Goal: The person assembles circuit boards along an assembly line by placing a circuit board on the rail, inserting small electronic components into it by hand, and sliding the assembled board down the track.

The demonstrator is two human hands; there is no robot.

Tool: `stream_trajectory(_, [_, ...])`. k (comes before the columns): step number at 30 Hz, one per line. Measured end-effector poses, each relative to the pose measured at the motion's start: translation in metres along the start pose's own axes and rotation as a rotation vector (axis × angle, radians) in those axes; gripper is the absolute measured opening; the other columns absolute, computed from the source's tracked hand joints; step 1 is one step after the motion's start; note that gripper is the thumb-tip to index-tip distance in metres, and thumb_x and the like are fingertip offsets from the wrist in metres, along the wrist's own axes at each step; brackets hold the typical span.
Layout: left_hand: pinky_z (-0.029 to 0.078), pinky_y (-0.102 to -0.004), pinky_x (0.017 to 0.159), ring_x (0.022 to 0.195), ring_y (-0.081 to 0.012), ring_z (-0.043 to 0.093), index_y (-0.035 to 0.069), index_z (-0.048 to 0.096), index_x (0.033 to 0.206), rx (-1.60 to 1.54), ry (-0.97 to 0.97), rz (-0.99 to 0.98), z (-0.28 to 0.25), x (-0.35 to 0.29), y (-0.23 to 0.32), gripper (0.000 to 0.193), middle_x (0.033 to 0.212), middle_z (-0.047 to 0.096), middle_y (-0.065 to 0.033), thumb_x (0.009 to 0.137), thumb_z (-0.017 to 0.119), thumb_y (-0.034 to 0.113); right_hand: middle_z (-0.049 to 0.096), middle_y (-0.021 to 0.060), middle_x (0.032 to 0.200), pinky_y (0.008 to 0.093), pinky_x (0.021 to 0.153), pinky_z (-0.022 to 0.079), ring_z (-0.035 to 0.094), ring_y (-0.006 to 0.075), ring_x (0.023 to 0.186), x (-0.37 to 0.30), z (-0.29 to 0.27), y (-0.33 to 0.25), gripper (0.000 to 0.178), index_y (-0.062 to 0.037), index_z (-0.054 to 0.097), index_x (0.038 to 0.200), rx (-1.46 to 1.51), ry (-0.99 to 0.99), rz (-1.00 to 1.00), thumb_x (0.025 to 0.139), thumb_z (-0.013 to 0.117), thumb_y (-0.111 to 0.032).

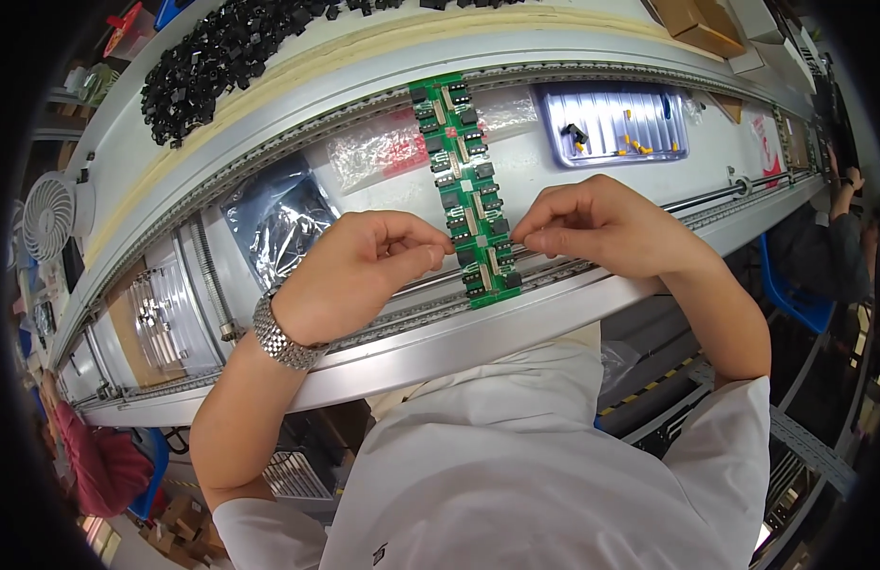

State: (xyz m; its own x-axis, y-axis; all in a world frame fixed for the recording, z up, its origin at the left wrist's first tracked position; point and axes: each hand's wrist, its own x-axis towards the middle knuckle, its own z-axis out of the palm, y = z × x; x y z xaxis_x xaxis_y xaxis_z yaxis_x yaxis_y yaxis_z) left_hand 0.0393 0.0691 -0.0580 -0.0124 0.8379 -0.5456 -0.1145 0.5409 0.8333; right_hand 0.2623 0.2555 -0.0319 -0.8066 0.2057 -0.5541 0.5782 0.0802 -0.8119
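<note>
The left hand is curled into a loose fist. Its thumb and first finger are pinched together, and the tips touch the left edge of a long green circuit board. The right hand is curled the same way, and its pinched fingertips touch the right edge of the board, straight across from the left hand. So the two hands squeeze the board from both sides, near its lower end. Both wrists bend inward, and both forearms come up from the bottom of the picture. A silver watch sits on the left wrist. The person wears a white shirt.

The board is a thin strip with many small black parts on it. It lies across the rails of a long grey conveyor line, pointing away from the person.

Left of the board lies a dark shiny bag. Just behind the left hand is a clear bag with red parts. To the right is a silver tray with a few small yellow and black bits in it. Far back on the left is a big pile of small black parts. A white fan stands at the left edge. Another person's arm shows at the far right.
</note>
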Motion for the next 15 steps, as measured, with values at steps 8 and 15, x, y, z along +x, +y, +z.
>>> stream_trajectory(8, [0.05,-0.0179,0.067,0.075,-0.006,0.061,-0.004,0.074,0.105,-0.048,0.016,0.032,0.003,-0.002,0.002,0.016,0.091,0.074,-0.0058,0.095,0.067,0.005,0.072,0.0033,0.082,0.0199,0.066,0.045,0.058,0.0083,0.07,0.016,-0.002,0.001,0.012,0.0,0.076,0.105,0.15,-0.038,0.103,0.096,0.068,-0.003])
stream_trajectory(15, [0.052,-0.0195,0.074,0.079,-0.0084,0.063,-0.003,0.073,0.108,-0.008,0.016,-0.026,0.002,-0.002,0.005,0.016,0.092,0.074,-0.0064,0.096,0.068,0.005,0.071,0.0036,0.083,0.0206,0.068,0.047,0.058,0.0091,0.071,0.021,-0.007,0.0,0.012,0.0003,0.076,0.104,0.168,-0.071,0.127,0.096,0.068,-0.003])
